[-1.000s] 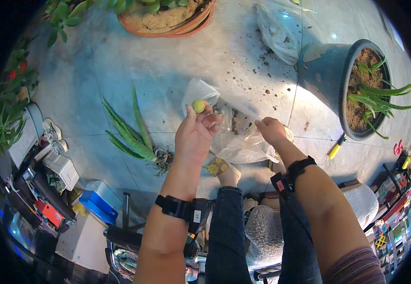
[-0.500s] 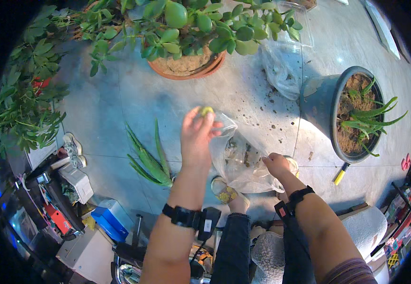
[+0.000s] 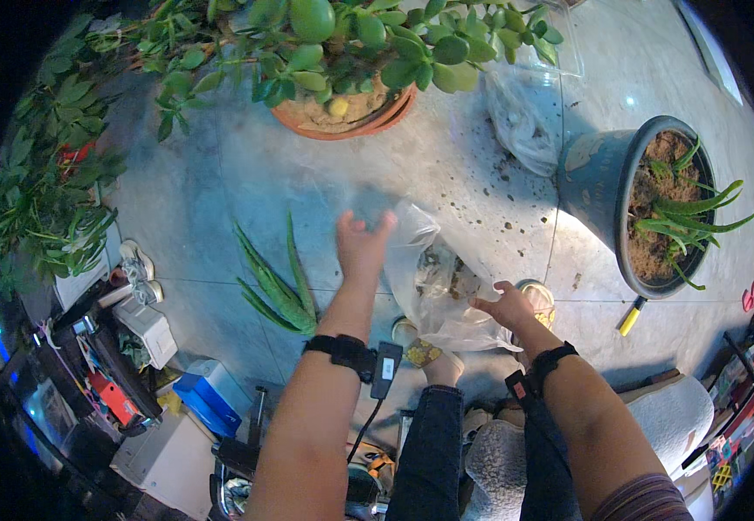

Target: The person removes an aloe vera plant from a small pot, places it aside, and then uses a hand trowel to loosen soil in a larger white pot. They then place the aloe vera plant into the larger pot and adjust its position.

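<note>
Overhead, the left hand (image 3: 361, 246) spreads open-fingered and holds nothing above the tiled floor (image 3: 220, 191), while the right hand (image 3: 505, 306) pinches the crumpled clear plastic bag (image 3: 433, 278) beside the uprooted green aloe plant (image 3: 277, 282).

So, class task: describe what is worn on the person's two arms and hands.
Both hands are bare, with no gloves. The left hand has a black wrist strap carrying a small black box with a cable. The right hand has a similar black strap. A striped sleeve covers the right upper arm.
</note>
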Demonstrator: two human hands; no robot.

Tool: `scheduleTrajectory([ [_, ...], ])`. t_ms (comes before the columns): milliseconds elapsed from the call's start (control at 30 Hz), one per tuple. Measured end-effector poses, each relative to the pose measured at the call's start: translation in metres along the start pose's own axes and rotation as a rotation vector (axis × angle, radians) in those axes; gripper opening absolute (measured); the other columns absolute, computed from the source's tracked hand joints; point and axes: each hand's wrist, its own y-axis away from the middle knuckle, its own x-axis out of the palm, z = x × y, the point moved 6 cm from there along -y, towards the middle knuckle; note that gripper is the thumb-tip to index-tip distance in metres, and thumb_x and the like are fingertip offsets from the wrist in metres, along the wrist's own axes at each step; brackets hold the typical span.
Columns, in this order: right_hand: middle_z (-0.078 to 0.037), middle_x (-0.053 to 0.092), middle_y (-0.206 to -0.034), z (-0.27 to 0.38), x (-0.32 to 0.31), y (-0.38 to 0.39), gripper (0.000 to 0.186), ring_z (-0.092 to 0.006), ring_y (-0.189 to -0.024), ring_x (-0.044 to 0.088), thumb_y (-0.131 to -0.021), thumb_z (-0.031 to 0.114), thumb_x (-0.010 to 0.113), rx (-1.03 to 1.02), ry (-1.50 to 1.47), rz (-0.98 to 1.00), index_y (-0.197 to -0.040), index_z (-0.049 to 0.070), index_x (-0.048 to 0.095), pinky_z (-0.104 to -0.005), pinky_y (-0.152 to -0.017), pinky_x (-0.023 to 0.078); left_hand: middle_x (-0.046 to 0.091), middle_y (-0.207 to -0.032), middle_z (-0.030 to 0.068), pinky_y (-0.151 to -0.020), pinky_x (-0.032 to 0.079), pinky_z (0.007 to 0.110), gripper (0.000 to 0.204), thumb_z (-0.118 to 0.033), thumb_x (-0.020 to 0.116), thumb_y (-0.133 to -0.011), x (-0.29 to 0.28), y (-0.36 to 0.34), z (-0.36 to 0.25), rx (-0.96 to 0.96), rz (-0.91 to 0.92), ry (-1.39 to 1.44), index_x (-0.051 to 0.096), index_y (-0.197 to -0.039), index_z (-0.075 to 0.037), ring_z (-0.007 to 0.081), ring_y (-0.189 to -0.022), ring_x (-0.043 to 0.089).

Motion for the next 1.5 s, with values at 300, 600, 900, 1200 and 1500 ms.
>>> scheduleTrajectory([
  [300,-0.018,0.066,-0.09,-0.04,0.064,-0.028,0.055,-0.0287,-0.085,0.064,-0.063,0.038,0.077,0.02,-0.145,0.039,-0.094,-0.005,0.064,-0.0372,-0.074,0.049,0.053,-0.116,0.0255,-0.09,0.043,0.044,0.066,-0.04,0.063,-0.077,0.041,0.032,0.098,-0.166,0.229,-0.569,0.045,-0.123,0.004,0.0387,-0.107,0.053],
  [600,-0.015,0.065,-0.093,-0.022,0.028,0.029,0.041,-0.0233,-0.085,0.062,-0.071,0.024,0.067,0.063,-0.816,0.054,-0.1,-0.004,0.061,-0.0341,-0.076,0.048,0.059,-0.107,0.0233,-0.085,0.043,0.042,0.047,-0.034,0.051,-0.085,0.021,0.068,0.103,-0.19,0.298,-0.212,0.055,-0.111,0.005,0.0352,-0.099,0.057],
  [900,-0.009,0.064,-0.089,-0.03,-0.054,0.107,0.032,-0.0204,-0.076,0.063,-0.074,0.008,0.069,-0.001,-1.055,0.009,-0.103,-0.001,0.058,-0.033,-0.068,0.052,0.06,-0.107,0.0121,-0.085,0.042,0.033,0.052,-0.038,0.055,-0.088,-0.016,0.145,0.036,-0.387,0.431,0.037,0.052,-0.114,0.007,0.0213,-0.099,0.055],
  [1200,-0.01,0.062,-0.098,-0.055,-0.135,0.209,0.048,-0.0199,-0.085,0.061,-0.077,0.017,0.07,-0.137,-1.393,0.07,-0.116,-0.004,0.05,-0.0334,-0.075,0.05,0.055,-0.115,0.0141,-0.09,0.043,0.036,0.045,-0.032,0.044,-0.095,0.001,0.249,-0.123,-0.461,0.741,0.61,0.044,-0.121,0.005,0.0235,-0.108,0.053],
  [1500,-0.013,0.062,-0.106,-0.073,-0.194,0.224,0.056,-0.0225,-0.096,0.059,-0.077,0.031,0.072,-0.19,-1.454,0.356,-0.116,-0.004,0.054,-0.0356,-0.084,0.047,0.054,-0.116,0.0109,-0.086,0.046,0.039,0.044,-0.034,0.048,-0.093,0.073,0.296,-0.233,-0.537,1.005,0.995,0.047,-0.12,0.0,0.0231,-0.105,0.054],
])
